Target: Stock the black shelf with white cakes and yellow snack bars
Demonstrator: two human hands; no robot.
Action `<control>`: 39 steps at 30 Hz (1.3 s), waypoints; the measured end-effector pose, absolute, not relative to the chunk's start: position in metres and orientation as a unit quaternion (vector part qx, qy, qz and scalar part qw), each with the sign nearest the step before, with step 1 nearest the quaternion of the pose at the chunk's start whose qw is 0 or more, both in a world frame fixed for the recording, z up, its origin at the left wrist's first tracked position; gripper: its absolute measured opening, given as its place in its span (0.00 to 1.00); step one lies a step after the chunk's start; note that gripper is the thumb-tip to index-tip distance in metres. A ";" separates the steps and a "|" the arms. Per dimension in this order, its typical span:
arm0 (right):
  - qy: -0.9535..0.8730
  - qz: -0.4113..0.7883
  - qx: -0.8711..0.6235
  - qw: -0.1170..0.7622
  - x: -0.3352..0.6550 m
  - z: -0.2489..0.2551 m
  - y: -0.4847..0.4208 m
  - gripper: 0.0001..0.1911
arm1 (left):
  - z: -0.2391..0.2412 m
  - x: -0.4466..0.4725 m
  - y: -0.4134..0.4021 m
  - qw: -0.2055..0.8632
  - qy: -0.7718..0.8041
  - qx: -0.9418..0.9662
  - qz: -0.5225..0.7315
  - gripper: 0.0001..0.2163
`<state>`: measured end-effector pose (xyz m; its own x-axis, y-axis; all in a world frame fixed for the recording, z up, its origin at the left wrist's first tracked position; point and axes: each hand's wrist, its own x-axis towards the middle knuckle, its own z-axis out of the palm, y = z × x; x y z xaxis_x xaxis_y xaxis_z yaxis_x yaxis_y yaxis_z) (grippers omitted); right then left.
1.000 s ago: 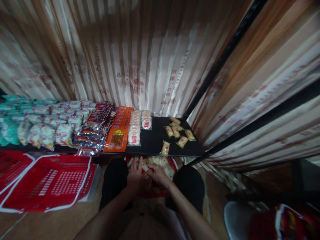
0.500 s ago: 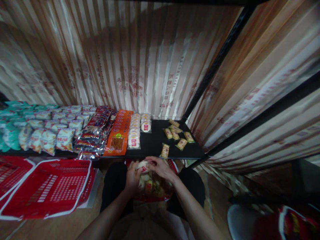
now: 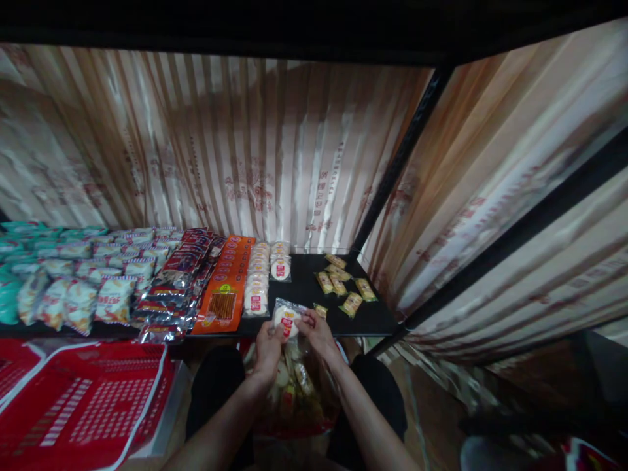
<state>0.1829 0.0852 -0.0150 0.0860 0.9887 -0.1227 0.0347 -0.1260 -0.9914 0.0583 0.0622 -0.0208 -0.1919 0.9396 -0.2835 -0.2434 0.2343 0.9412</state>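
A round white rice cracker in a clear wrapper with a red label (image 3: 286,322) is pinched between both hands at the shelf's front edge. My left hand (image 3: 269,347) grips its lower left side, and my right hand (image 3: 315,332) has its right side. Beneath them, between the knees, a basket holds several wrapped snacks (image 3: 294,386). Beyond the hands, similar crackers stand in one longer row (image 3: 257,281) and one shorter row (image 3: 280,261) on the black shelf (image 3: 304,288). Small yellow packets (image 3: 338,282) lie scattered at the right; one is partly hidden behind my right hand.
Left of the crackers lie an orange snack pack (image 3: 226,281), dark red packets (image 3: 179,275), white bags (image 3: 115,299) and green bags (image 3: 8,294). A red basket (image 3: 108,399) stands below at left. A black post (image 3: 397,163) rises at the shelf's right end.
Both hands have lifted the cracker up and forward from over the basket to the shelf edge, its label now facing me. The view has tilted upward slightly.
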 end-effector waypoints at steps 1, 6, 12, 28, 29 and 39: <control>-0.460 0.485 -0.572 0.476 0.184 -0.017 0.089 0.18 | -0.020 0.062 0.066 0.554 0.555 0.305 0.539 0.11; -0.515 0.426 -0.603 0.435 0.185 -0.016 0.105 0.09 | -0.022 0.072 0.084 0.536 0.588 0.308 0.521 0.11; -0.564 0.354 -0.651 0.365 0.180 0.000 0.129 0.08 | -0.015 0.076 0.100 0.370 0.699 0.442 0.423 0.20; -0.589 0.288 -0.698 0.286 0.180 -0.001 0.193 0.12 | -0.020 0.096 0.127 0.322 0.715 0.527 0.328 0.26; -0.588 0.289 -0.700 0.283 0.179 -0.003 0.197 0.12 | -0.021 0.097 0.129 0.325 0.714 0.526 0.328 0.25; -0.585 0.304 -0.696 0.285 0.175 -0.021 0.227 0.13 | -0.026 0.098 0.156 0.314 0.718 0.519 0.342 0.25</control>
